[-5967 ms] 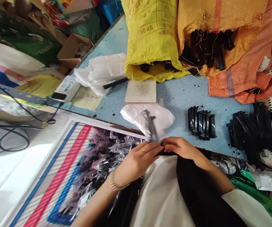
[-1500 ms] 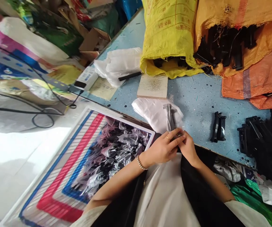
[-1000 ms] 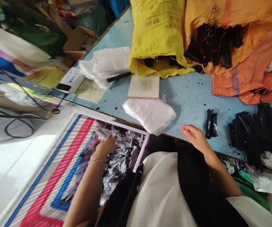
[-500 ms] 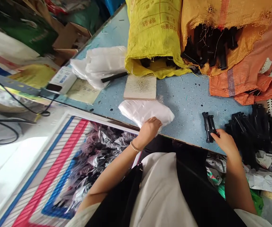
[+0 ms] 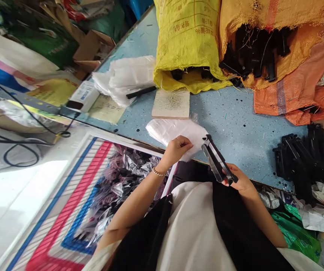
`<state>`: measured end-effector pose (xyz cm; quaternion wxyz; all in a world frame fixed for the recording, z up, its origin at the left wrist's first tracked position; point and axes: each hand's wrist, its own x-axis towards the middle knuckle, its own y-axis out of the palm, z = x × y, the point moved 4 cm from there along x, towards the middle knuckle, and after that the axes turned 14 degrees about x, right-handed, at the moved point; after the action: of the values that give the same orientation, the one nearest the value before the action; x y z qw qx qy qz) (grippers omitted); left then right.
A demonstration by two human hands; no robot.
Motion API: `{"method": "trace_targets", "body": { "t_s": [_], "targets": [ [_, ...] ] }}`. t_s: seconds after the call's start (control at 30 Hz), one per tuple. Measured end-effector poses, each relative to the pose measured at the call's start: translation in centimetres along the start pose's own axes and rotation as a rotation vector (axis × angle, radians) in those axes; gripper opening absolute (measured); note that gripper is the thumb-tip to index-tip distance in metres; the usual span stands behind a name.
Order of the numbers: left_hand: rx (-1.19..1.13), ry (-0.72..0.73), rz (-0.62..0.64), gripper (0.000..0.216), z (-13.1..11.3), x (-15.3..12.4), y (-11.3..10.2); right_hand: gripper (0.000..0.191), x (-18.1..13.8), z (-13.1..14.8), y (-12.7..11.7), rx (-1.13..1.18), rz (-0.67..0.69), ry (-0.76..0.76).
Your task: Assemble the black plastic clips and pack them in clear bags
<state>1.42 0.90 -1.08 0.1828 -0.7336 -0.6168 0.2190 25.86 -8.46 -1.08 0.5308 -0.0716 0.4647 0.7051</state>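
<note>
My left hand (image 5: pixel 177 150) rests over a stack of clear plastic bags (image 5: pixel 164 130) at the table's front edge. Its thumb and forefinger are pinched together on what looks like the film of a bag. My right hand (image 5: pixel 239 180) grips the lower end of a black plastic part (image 5: pixel 218 158) made of two long bars side by side. The part slants up and left, its far end over the right side of the bag stack. Right of that hand lies a heap of similar black parts (image 5: pixel 297 158).
A yellow woven sack (image 5: pixel 187 41) and an orange one (image 5: pixel 277 15) with black parts stand at the back. Behind the bags lies a speckled square board (image 5: pixel 171 104). Below the table, at left, a striped basket (image 5: pixel 66 210) holds several bagged dark items.
My right hand has picked the black part up off the table and brought it left to the bags. My left hand stays at the bag stack, its pinched fingers slightly lifted.
</note>
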Motion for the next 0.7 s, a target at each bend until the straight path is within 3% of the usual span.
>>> {"method": "trace_targets", "body": {
  "t_s": [0.23, 0.37, 0.43, 0.57, 0.7],
  "targets": [
    [0.071, 0.083, 0.000, 0.020, -0.4, 0.0, 0.2, 0.035, -0.9, -0.9, -0.5, 0.057, 0.074, 0.072],
    [0.139, 0.100, -0.067, 0.016, -0.8, -0.6, 0.1, 0.021, 0.9, -3.1, 0.1, 0.300, 0.115, 0.216],
    [0.269, 0.217, -0.136, 0.016, -1.2, -1.2, -0.3, 0.016, 2.1, -3.9, 0.2, 0.429, 0.122, 0.291],
    [0.648, 0.479, -0.197, 0.035, -2.1, -2.3, -0.4, 0.028, 3.8, -4.2, 0.2, 0.561, 0.162, 0.339],
    [0.715, 0.618, -0.180, 0.049, -4.1, -4.0, 0.7, 0.025, 5.0, -3.9, 0.9, 0.491, 0.122, 0.259]
  ]
}}
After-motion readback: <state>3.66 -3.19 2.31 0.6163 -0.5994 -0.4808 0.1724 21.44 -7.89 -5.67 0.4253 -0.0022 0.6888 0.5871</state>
